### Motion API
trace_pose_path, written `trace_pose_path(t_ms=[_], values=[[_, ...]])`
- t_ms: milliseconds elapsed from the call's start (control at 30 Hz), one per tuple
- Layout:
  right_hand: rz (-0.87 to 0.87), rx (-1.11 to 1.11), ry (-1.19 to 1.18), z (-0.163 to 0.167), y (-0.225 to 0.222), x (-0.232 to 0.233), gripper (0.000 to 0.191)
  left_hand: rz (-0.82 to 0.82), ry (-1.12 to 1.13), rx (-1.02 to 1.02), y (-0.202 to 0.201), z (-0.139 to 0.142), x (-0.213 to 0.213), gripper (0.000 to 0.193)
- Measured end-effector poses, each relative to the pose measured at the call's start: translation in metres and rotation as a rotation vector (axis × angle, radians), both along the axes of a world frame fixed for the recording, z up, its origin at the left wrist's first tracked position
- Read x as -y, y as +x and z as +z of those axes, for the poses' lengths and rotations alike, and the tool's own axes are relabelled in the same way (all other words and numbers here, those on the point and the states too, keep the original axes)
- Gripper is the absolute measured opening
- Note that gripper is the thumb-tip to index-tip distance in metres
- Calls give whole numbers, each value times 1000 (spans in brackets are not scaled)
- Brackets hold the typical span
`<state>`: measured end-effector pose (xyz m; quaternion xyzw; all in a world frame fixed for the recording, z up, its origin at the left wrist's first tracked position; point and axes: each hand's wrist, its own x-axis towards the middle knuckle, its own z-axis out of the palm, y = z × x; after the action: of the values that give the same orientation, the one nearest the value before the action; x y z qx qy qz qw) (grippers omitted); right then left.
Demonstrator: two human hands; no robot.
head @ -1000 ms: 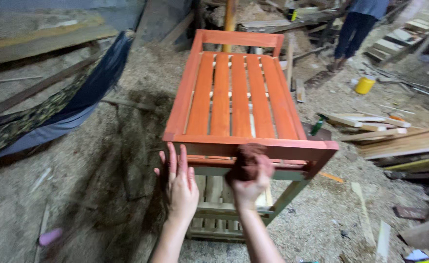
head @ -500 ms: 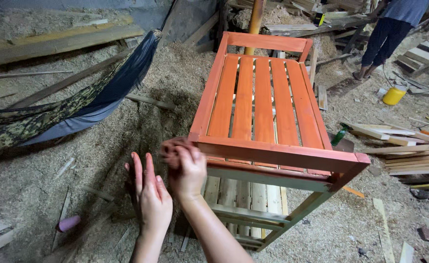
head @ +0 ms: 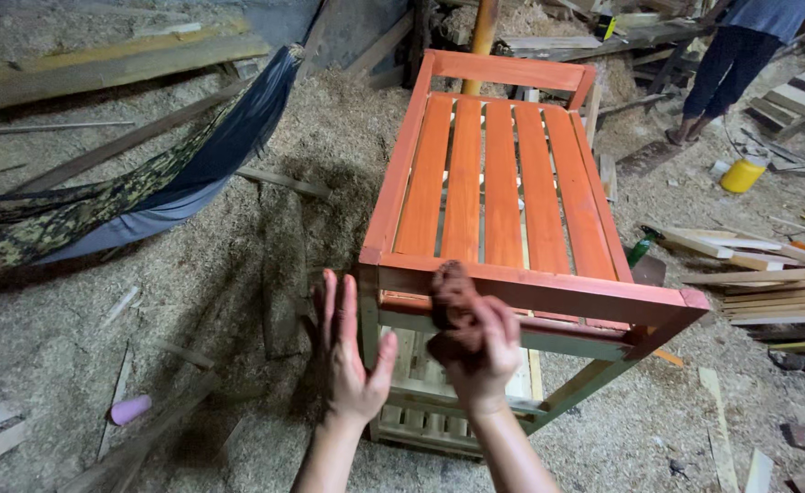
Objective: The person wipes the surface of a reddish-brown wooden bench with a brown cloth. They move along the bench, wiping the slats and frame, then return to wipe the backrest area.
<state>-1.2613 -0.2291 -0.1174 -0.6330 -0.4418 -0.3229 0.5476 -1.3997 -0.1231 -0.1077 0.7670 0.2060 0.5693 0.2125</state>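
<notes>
Head view looks down on an orange-stained slatted wooden frame (head: pixel 503 183) that stands on a sawdust-covered floor (head: pixel 192 301), and everything else can be placed from that frame. The right hand (head: pixel 480 351) is clenched around a dark reddish-brown rag (head: pixel 452 297) and presses it against the frame's near top rail, close to the near left corner. The left hand (head: pixel 352 351) is released, palm flat and fingers spread, just beside the near left leg, and whether it touches the wood cannot be told. The lower rails and legs below the near rail show bare pale wood, so the staining looks partly done. To work this step well, I judge that the rag should travel along the grain of the rail in long even passes, with the free hand steadying the leg and kept off wet colour, and that edges and undersides need wiping before drips set. As for containers, a small yellow tub (head: pixel 743 173) stands on the floor to the right of the frame's far end, near a person (head: pixel 740 55) in dark trousers; a green bottle-like object (head: pixel 640 246) lies just right of the frame's middle; a pale pink cylinder (head: pixel 130 408) lies well to the left of the near end. No readable labels or signs show. A dark camouflage-patterned hammock (head: pixel 147 192) hangs left of the frame.
</notes>
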Motion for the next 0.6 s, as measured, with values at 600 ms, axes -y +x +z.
trace_pose_path(t_ms=[600], values=[[32, 201, -146, 6, -19, -81, 52, 101, -161, 58, -22, -2, -26, 54]])
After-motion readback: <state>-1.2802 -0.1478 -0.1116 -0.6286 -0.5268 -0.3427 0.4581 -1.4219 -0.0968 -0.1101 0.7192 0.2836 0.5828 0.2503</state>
